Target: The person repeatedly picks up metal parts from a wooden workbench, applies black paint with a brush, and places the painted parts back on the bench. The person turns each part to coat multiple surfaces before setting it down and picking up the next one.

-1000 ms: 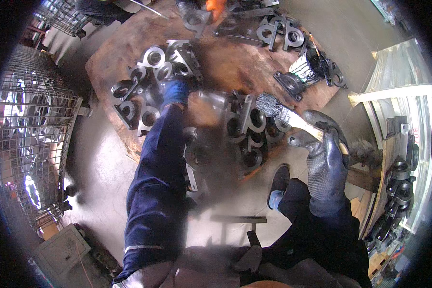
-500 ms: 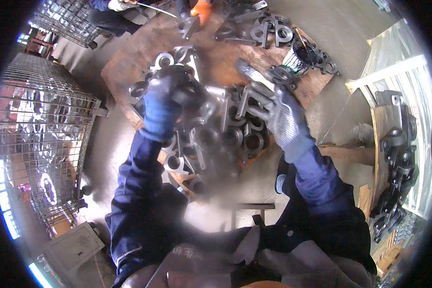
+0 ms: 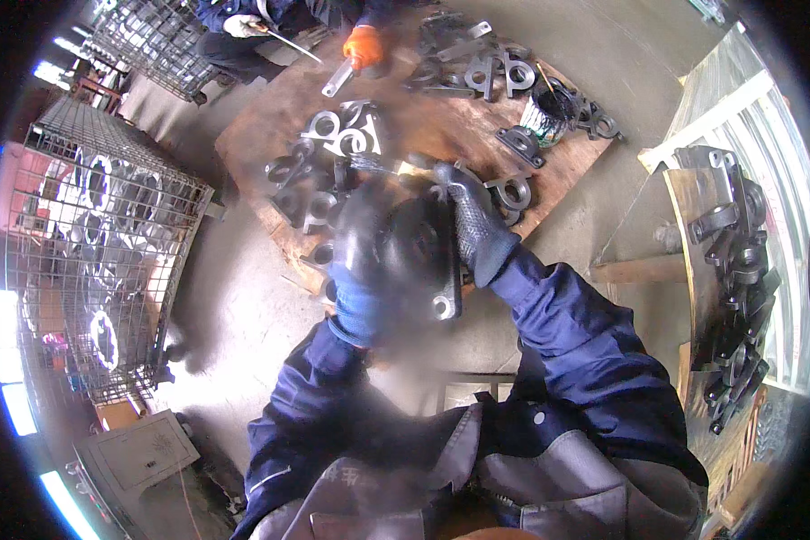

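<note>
In a blue and dark grey glove, my left hand (image 3: 358, 247) holds up a dark metal bracket (image 3: 439, 261) in front of me, over the near edge of the wooden board (image 3: 252, 135). The bracket has a small hole at its lower end, and a blurred patch hides part of its body. My right hand (image 3: 479, 220), gloved in grey, is closed round a paintbrush (image 3: 412, 168) with a pale section. Its bristles point left across the bracket's top end. Loose ring-shaped metal brackets (image 3: 346, 135) lie on the board beyond my left hand.
A bucket (image 3: 549, 117) with dark contents stands on the board's right side, beside more brackets (image 3: 499, 72). Across from me, a co-worker's orange-gloved hand (image 3: 364, 45) holds a bracket. Wire cages (image 3: 108, 234) stand left; dark parts (image 3: 738, 234) fill a crate at right.
My left hand has drawn a bracket nearer and to the right. My right hand has brought the paintbrush left, to the bracket's top. The co-worker's bracket now shows more clearly.
</note>
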Demonstrator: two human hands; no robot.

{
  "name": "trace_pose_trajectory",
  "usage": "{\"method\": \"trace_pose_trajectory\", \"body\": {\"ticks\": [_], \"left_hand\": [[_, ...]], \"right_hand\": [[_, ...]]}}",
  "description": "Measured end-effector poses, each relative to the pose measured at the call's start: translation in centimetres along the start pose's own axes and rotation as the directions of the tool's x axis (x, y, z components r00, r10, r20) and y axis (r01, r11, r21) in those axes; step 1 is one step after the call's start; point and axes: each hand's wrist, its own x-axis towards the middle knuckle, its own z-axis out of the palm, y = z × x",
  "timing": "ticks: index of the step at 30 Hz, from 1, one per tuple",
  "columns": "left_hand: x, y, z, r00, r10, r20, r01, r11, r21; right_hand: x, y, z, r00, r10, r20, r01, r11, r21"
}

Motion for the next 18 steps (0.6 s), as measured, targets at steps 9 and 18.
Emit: {"method": "trace_pose_trajectory", "body": {"ticks": [9, 18], "left_hand": [[-3.2, -0.3, -1.0, 0.957, -0.144, 0.252, 0.216, 0.933, -0.287], [-3.6, -0.2, -0.6, 0.989, -0.055, 0.138, 0.115, 0.87, -0.479]], "right_hand": [[1.8, -0.1, 0.3, 0.982, -0.187, 0.032, 0.187, 0.932, -0.31], [0.6, -0.1, 3.9, 0.989, 0.038, -0.146, -0.026, 0.996, 0.086]]}}
